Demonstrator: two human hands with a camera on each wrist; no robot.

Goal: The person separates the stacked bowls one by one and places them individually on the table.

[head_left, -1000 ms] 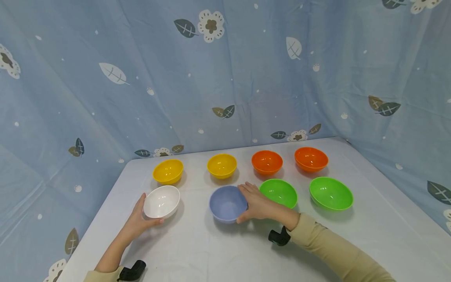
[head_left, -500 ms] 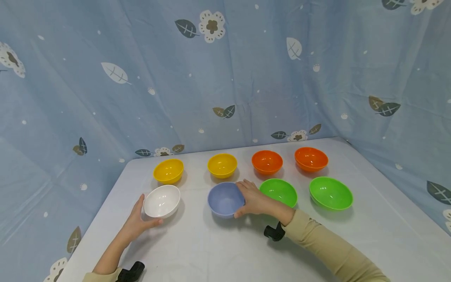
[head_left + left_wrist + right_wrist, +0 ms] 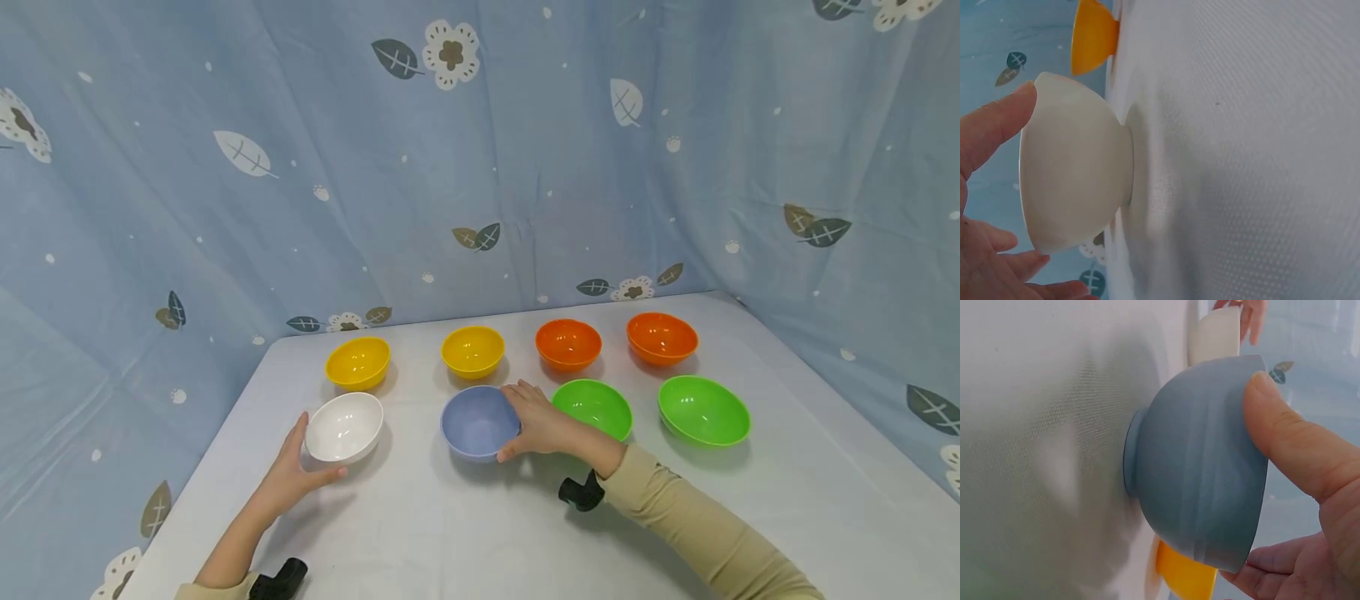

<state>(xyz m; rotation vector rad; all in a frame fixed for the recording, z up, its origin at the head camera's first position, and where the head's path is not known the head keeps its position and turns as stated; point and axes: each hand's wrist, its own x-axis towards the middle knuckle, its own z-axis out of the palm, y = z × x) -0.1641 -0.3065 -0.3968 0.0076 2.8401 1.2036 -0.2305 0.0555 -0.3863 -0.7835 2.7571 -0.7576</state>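
A white bowl [image 3: 344,428] stands upright on the left of the table. My left hand [image 3: 288,477] holds it from the left and near side, thumb at the rim [image 3: 1067,169] and fingers at the opposite edge. Right of it is a blue bowl [image 3: 480,423], also upright. My right hand [image 3: 543,427] grips this from its right, with the thumb on the outer wall [image 3: 1204,462] and the fingers at the far rim. Whether the blue bowl's foot touches the cloth I cannot tell.
Behind stand two yellow bowls [image 3: 358,364] and two orange bowls [image 3: 568,345]. Two green bowls [image 3: 703,411] are at the right, one just beyond my right hand. A white cloth covers the table [image 3: 442,533]; a blue patterned curtain [image 3: 480,167] hangs behind it.
The blue bowl, in my right hand, has shifted slightly left and away from me, mostly in the first half second. My left hand and the white bowl stay about where they were.
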